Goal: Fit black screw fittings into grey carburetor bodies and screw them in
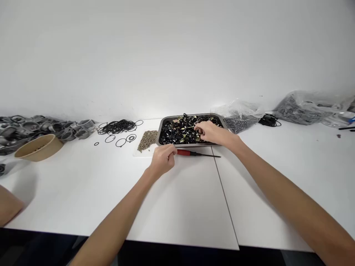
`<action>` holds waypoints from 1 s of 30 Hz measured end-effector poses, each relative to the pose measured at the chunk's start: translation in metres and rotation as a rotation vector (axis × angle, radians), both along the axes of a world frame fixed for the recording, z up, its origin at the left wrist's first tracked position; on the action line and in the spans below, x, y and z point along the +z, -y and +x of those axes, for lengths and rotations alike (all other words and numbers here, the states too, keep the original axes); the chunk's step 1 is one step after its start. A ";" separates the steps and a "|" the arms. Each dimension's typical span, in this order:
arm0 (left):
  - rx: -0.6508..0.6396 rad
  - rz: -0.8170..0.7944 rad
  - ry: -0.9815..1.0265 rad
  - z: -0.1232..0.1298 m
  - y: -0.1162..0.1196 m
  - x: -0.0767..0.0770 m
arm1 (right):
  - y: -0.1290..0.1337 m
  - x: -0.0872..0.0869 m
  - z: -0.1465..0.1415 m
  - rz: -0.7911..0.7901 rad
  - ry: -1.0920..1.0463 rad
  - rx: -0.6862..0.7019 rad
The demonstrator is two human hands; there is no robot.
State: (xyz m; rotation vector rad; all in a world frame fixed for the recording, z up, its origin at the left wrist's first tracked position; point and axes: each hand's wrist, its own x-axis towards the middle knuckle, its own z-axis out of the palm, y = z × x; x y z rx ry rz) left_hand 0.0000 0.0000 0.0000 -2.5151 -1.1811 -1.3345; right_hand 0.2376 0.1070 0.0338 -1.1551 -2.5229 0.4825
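Note:
A grey metal tray (188, 145) holds a heap of small black and brass-coloured parts (177, 133). My right hand (209, 132) reaches into its right side with fingers bent down onto the parts; what they grip is too small to make out. My left hand (163, 159) is closed at the tray's front left corner, and whatever its fingers hold is hidden. Just right of it, a screwdriver with a red handle (183, 152) lies along the tray's front side, its dark shaft pointing right.
Small brass-coloured pieces (148, 140) lie left of the tray. Farther left are black rubber rings (119, 127), a tan bowl (39, 147) and grey metal castings (30, 127). Clear plastic bags of dark parts (241, 120) and a black bundle (269, 120) are at right. A wall stands behind.

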 end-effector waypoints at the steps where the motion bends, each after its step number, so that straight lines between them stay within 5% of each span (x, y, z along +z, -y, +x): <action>1: -0.005 -0.033 0.000 0.001 0.000 -0.001 | 0.001 0.003 0.001 0.009 0.003 -0.008; 7: 0.028 -0.253 0.047 0.004 0.001 -0.001 | 0.015 0.028 0.003 0.081 -0.067 0.000; 13: 0.088 -0.462 0.249 0.012 0.005 0.014 | 0.042 0.045 -0.015 0.095 -0.308 0.181; 18: -0.137 -0.849 0.682 0.016 0.004 0.024 | 0.060 0.050 -0.030 0.087 -0.396 0.314; 21: -0.214 -0.910 0.750 0.016 0.003 0.026 | 0.064 0.050 -0.034 0.079 -0.434 0.344; 25: -0.224 -0.910 0.757 0.015 0.003 0.024 | 0.073 0.034 -0.029 0.093 -0.482 0.330; 30: -0.181 -0.910 0.679 0.018 0.003 0.015 | 0.098 -0.021 -0.013 -0.100 -0.616 0.114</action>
